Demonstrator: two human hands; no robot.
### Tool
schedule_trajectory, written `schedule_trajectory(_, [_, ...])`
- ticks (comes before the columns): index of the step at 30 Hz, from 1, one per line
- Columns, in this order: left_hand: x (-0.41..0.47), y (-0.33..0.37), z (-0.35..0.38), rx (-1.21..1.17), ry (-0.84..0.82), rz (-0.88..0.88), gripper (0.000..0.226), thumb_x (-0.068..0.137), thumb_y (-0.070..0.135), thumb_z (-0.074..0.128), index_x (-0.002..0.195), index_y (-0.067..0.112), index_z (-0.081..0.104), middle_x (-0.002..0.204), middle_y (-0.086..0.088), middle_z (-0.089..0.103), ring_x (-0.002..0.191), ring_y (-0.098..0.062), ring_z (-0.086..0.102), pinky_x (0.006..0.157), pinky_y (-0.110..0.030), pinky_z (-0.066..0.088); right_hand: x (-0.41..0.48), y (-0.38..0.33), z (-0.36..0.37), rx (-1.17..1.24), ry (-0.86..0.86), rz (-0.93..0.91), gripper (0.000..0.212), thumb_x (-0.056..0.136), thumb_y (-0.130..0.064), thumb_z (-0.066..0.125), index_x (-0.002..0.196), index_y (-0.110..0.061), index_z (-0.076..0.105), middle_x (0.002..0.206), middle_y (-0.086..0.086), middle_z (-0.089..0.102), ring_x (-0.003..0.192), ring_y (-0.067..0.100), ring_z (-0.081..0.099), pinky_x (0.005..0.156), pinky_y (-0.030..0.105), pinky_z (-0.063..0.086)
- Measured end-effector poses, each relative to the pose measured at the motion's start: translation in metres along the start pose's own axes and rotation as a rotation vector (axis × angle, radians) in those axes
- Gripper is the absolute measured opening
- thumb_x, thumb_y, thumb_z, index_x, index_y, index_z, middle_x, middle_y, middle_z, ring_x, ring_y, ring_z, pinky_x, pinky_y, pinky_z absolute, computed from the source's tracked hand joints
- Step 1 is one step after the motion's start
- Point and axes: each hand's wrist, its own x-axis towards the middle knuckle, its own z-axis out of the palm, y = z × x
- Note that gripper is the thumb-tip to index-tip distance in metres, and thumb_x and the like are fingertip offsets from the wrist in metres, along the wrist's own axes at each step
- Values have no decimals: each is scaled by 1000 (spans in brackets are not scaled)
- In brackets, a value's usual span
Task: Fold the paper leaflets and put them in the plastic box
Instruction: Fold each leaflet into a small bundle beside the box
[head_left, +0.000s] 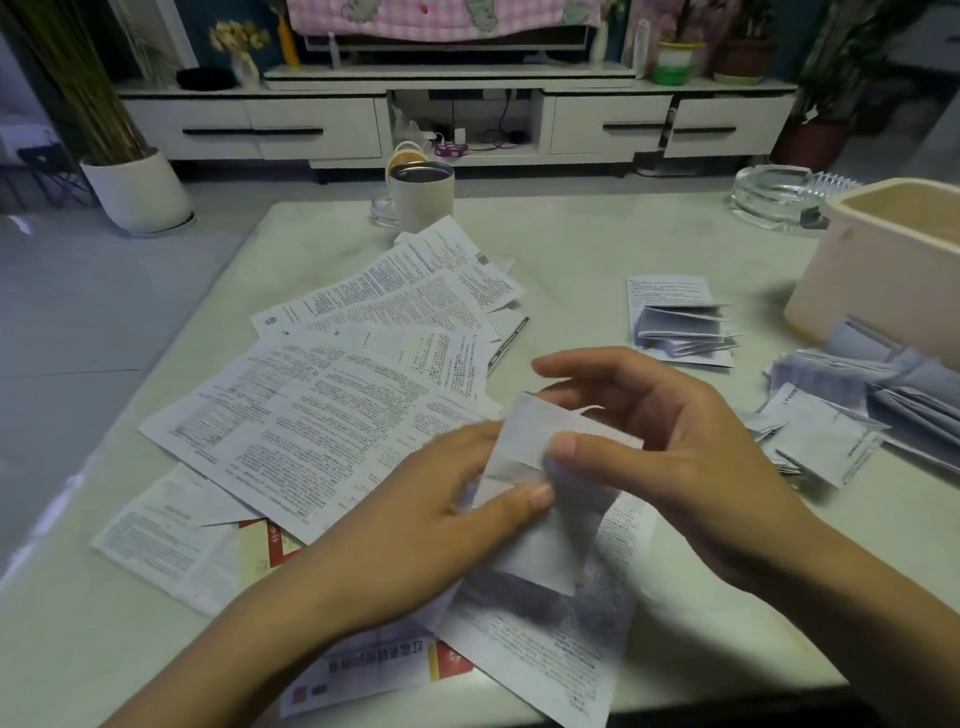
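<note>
Pinching a folded leaflet (525, 441), left hand (431, 504) and right hand (675, 447), print too blurred to read

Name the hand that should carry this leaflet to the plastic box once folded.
Right. The right hand pinches the leaflet and lies nearer the plastic box; the left hand, also pinching it, would probably need to reach across.

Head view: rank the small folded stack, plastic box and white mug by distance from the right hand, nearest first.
From the right hand, which pinches the leaflet:
1. Folded stack, just beyond the hand, centre-right.
2. Plastic box, further back on the far right.
3. White mug, at the far edge, across to the left.
</note>
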Motion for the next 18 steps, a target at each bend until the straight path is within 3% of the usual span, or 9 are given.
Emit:
schedule_trajectory(2, [0,1,4,-118,-16,-12,29,87,47,49,91,24,65,85,5,67,75,2,59,69,-18,45,1,2,0,-75,60,-36,36,67,-8,68,100,-24,67,91,-4,70,85,8,64,72,20,51])
schedule_trajectory(3, [0,2,6,-163,-16,-22,37,87,48,49,89,14,63,78,-4,66,71,-5,58,66,-26,47,2,3,-1,-167,108,-59,35,68,-12,69,100,-25,66,94,-6,70,87,6,63,74,17,50])
schedule_trajectory(5, [-1,8,10,-299,-16,-76,42,93,43,50,92,2,62,83,-19,67,71,-17,62,69,-38,53,4,3,-4,-319,179,-56,37,68,-19,74,103,-27,64,100,-10,68,91,2,61,76,13,46])
schedule_trajectory(7, [0,15,13,-479,-24,-169,31,92,31,49,98,4,63,85,-19,70,67,-22,67,64,-36,57,4,1,-7,-286,156,41,47,66,-21,82,108,-26,62,99,-8,69,92,2,62,75,13,47])
schedule_trajectory(10, [6,19,16,-653,10,-231,27,88,29,48,102,13,65,85,-12,73,66,-20,68,55,-30,58,4,-3,-6,-9,71,244,55,59,-19,74,112,-16,59,98,5,72,91,15,68,77,23,55])
schedule_trajectory(13, [11,19,16,-788,45,-305,32,93,27,42,103,6,64,84,-16,72,66,-23,67,49,-27,55,4,3,-5,33,91,332,27,68,-10,73,93,-8,62,92,11,70,81,22,65,73,32,50])
schedule_trajectory(15, [12,19,17,-819,56,-334,30,96,22,40,104,5,63,79,-17,71,62,-24,67,47,-27,54,6,6,-6,23,141,317,14,74,-4,71,80,-10,61,85,12,66,73,19,60,63,26,46])
schedule_trajectory(18, [14,17,17,-891,105,-397,27,96,8,36,100,-2,61,75,-20,70,56,-23,66,47,-26,55,9,8,-10,-70,196,162,21,77,10,64,75,-10,61,76,6,64,68,13,56,58,19,44])
